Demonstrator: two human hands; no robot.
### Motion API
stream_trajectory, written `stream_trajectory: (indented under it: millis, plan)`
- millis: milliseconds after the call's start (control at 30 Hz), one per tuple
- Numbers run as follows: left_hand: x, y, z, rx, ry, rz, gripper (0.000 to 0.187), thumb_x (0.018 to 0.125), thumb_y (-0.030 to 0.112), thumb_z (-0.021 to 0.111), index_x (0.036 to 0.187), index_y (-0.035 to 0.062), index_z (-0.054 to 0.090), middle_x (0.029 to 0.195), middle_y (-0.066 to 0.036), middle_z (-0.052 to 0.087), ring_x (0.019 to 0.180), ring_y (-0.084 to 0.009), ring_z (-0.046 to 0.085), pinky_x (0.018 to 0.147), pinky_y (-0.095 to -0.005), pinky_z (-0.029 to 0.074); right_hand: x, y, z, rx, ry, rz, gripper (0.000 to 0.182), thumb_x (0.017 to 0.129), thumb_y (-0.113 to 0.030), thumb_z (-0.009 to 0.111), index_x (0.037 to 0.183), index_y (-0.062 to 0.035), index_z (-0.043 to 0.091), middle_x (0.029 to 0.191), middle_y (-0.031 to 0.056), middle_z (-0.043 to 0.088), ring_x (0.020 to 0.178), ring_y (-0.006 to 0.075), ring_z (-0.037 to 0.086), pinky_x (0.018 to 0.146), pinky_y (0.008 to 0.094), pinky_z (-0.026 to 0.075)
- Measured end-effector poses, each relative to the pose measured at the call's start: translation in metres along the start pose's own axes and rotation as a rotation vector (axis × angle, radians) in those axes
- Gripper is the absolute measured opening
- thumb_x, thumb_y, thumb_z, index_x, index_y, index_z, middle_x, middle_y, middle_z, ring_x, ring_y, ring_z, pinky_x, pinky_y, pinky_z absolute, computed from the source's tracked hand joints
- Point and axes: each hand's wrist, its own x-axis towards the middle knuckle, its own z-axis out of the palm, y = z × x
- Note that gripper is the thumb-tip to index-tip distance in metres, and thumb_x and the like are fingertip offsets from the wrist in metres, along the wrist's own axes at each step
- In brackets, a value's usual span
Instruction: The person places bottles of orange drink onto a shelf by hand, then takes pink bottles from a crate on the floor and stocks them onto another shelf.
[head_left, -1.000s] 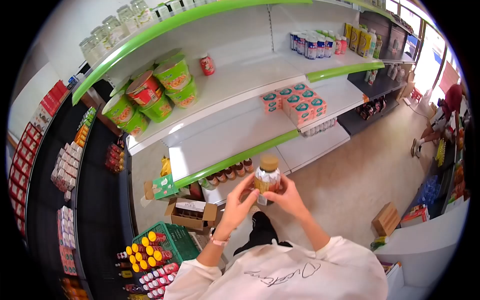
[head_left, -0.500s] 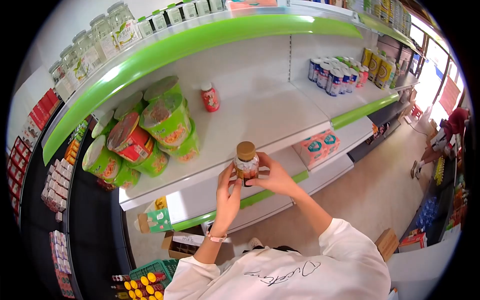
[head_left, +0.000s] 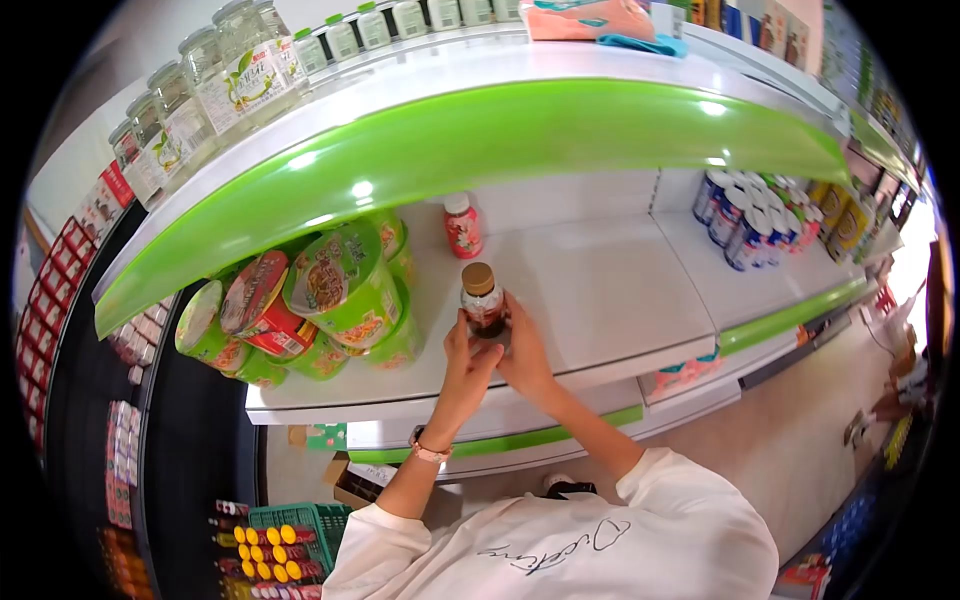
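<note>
Between my two hands is a small clear bottle with a gold-brown cap and dark contents [head_left: 484,305], held upright over the white shelf [head_left: 600,290]. My left hand [head_left: 468,365] closes on its left side, and my right hand [head_left: 524,350] closes on its right side. Behind it on the shelf stands a pink bottle with a white cap [head_left: 463,228], apart from the one I hold. Stacked to the left are green instant noodle tubs [head_left: 345,275] and a red noodle tub [head_left: 265,305].
Overhead, a green-edged shelf [head_left: 560,125] carries glass jars [head_left: 245,75] and a pink package [head_left: 585,20]. Blue-and-white cans [head_left: 750,225] are grouped at the right. Below left are a cardboard box [head_left: 352,485] and a green basket [head_left: 325,525] near yellow-capped bottles [head_left: 270,550].
Both hands have carried the bottle forward, from the shelf's front edge to over its surface, closer to the pink bottle. The view has shifted nearer to the shelf.
</note>
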Motion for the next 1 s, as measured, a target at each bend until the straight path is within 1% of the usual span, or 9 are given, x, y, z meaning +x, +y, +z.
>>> stream_trajectory:
  millis: [67,200,400,500,567,600,733,867,1000]
  plan:
    - [0.015,0.006,-0.003,-0.018,0.044,-0.029,0.074,0.09,0.006,0.053,0.149,0.0012,0.009,0.143,-0.015,0.029,0.126,-0.0239,0.039,0.101,-0.0322,0.038,-0.003,-0.002,-0.003,0.13,-0.161,0.036,0.089,0.074,-0.002,0.067,0.146,0.0045,0.014,0.139,0.0262,0.038,0.127,0.0408,0.039,0.107,0.0426,0.031]
    - [0.041,0.011,0.002,-0.195,0.126,-0.062,0.069,0.087,0.002,0.049,0.148,0.0024,0.017,0.147,-0.013,0.03,0.134,-0.0229,0.032,0.11,-0.0326,0.025,0.01,-0.011,-0.009,0.405,-0.388,0.128,0.09,0.079,0.008,0.057,0.151,-0.0049,0.005,0.154,0.0155,0.016,0.14,0.0272,0.023,0.11,0.04,0.03]
    - [0.047,0.009,0.011,-0.054,0.25,0.001,0.072,0.084,-0.001,0.047,0.149,0.003,0.014,0.145,-0.014,0.033,0.132,-0.0234,0.033,0.108,-0.0322,0.027,0.015,-0.001,0.002,0.876,-0.456,0.285,0.085,0.084,-0.001,0.056,0.15,-0.002,0.002,0.155,0.0176,0.01,0.143,0.0309,0.016,0.11,0.0399,0.031]
    - [0.057,-0.003,0.006,-0.03,0.252,-0.073,0.077,0.083,0.0,0.045,0.151,0.0054,0.007,0.139,-0.015,0.038,0.126,-0.024,0.038,0.103,-0.0304,0.033,0.024,0.009,0.008,0.891,-0.451,0.319,0.082,0.085,-0.003,0.056,0.149,-0.0013,0.005,0.156,0.0146,0.012,0.144,0.0288,0.012,0.11,0.0388,0.031]
    - [0.069,-0.001,0.001,-0.137,0.227,-0.219,0.075,0.084,0.002,0.045,0.151,0.0065,0.011,0.139,-0.015,0.038,0.128,-0.0243,0.037,0.104,-0.0304,0.032,0.035,0.007,0.003,0.95,-0.461,0.465,0.081,0.081,-0.001,0.05,0.151,-0.007,0.011,0.152,0.0105,0.022,0.135,0.0214,0.027,0.104,0.0336,0.032]
    - [0.075,-0.011,-0.002,-0.169,0.239,-0.149,0.066,0.084,0.004,0.045,0.147,0.007,0.023,0.13,-0.013,0.045,0.115,-0.0213,0.047,0.093,-0.0289,0.041,0.042,0.004,0.0,0.976,-0.461,0.536,0.081,0.079,0.0,0.048,0.152,-0.0098,0.014,0.149,0.0084,0.028,0.131,0.0177,0.034,0.102,0.0309,0.033]
    - [0.083,0.025,0.014,-0.268,0.276,-0.2,0.04,0.086,0.008,0.047,0.126,0.0039,0.045,0.1,-0.006,0.054,0.078,-0.0103,0.049,0.061,-0.0227,0.042,0.066,-0.023,-0.019,1.168,-0.417,0.739,0.076,0.072,-0.005,0.047,0.146,-0.0123,0.029,0.139,0.0034,0.039,0.12,0.0154,0.039,0.096,0.0326,0.035]
    - [0.092,0.029,0.018,-0.224,0.321,-0.187,0.028,0.087,0.013,0.048,0.112,0.0023,0.05,0.093,-0.007,0.056,0.081,-0.0123,0.053,0.06,-0.0258,0.045,0.076,-0.012,-0.01,1.249,-0.35,0.757,0.065,0.069,-0.008,0.047,0.133,-0.0138,0.044,0.13,0.0005,0.044,0.115,0.0158,0.04,0.096,0.0366,0.034]
    - [0.098,0.033,0.016,-0.12,0.326,-0.228,0.036,0.087,0.015,0.049,0.121,0.0041,0.045,0.093,-0.007,0.057,0.086,-0.0148,0.057,0.055,-0.0292,0.048,0.089,-0.006,-0.005,1.32,-0.341,0.838,0.061,0.066,-0.008,0.046,0.127,-0.0146,0.048,0.126,-0.0014,0.047,0.112,0.0143,0.041,0.096,0.0401,0.034]
